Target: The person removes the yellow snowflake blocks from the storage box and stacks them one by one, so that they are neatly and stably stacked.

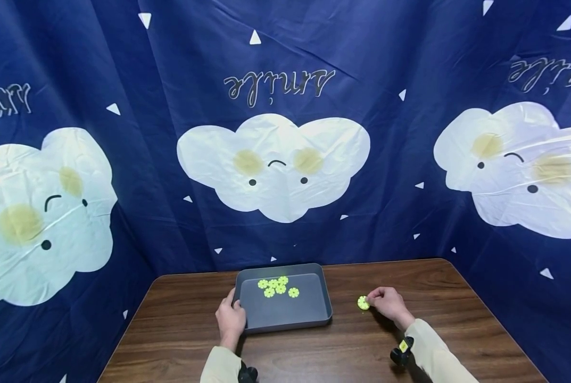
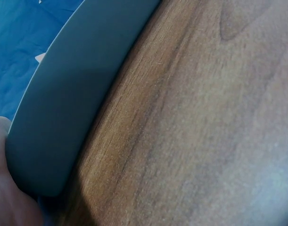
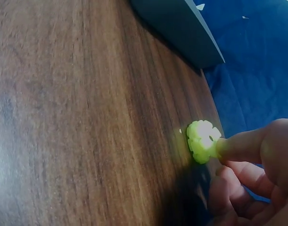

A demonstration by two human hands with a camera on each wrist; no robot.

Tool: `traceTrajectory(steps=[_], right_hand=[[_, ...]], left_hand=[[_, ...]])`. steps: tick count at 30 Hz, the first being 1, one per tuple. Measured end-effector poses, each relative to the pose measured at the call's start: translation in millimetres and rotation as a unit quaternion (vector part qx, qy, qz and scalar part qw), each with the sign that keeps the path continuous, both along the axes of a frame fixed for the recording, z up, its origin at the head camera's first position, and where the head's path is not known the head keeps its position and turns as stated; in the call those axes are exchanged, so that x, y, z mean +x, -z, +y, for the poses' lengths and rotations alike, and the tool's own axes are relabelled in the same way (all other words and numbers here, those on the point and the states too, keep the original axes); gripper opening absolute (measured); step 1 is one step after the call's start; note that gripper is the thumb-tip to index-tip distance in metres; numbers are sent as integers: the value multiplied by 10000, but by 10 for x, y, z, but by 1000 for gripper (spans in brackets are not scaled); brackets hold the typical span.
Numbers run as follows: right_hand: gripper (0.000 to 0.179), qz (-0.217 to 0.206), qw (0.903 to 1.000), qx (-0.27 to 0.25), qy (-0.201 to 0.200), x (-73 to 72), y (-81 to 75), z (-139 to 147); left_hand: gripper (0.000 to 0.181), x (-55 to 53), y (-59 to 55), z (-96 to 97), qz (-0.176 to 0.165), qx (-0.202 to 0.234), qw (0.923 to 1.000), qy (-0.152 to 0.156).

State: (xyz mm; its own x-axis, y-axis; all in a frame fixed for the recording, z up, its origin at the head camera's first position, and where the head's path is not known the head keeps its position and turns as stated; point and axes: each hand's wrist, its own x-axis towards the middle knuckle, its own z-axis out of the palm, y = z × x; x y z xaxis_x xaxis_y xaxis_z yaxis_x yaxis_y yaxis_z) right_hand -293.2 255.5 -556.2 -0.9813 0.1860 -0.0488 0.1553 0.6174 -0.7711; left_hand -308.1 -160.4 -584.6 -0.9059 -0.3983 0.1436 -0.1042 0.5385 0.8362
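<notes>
A dark grey rectangular tray (image 1: 290, 315) lies on the table, with several yellow-green flower-shaped discs (image 1: 293, 292) grouped toward its far side. My left hand (image 1: 231, 318) grips the tray's left wall; in the left wrist view, part of that hand shows against the tray's corner (image 2: 63, 99). To the right of the tray, my right hand (image 1: 389, 304) pinches the edge of another disc (image 1: 363, 303) of the same kind. The right wrist view shows this disc (image 3: 200, 141) close over the wood, thumb and finger at its rim, the other fingers curled beneath.
The brown wooden table (image 1: 342, 351) runs back to a dark blue curtain (image 1: 390, 234) printed with white clouds, which hangs behind and on both sides. A tiny pale speck (image 3: 180, 131) lies near the pinched disc. Small black devices (image 1: 400, 354) are strapped to both wrists.
</notes>
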Motion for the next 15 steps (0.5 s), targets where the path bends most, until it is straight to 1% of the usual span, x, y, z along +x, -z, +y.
traceTrajectory(steps=[5, 15], right_hand=[[9, -31, 9999, 101, 15, -6, 7, -11], [9, -149, 9999, 73, -27, -9, 38, -19]], left_hand=[[45, -5, -6, 10, -15, 47, 10000, -14], [45, 11, -30, 12, -33, 80, 10000, -6]])
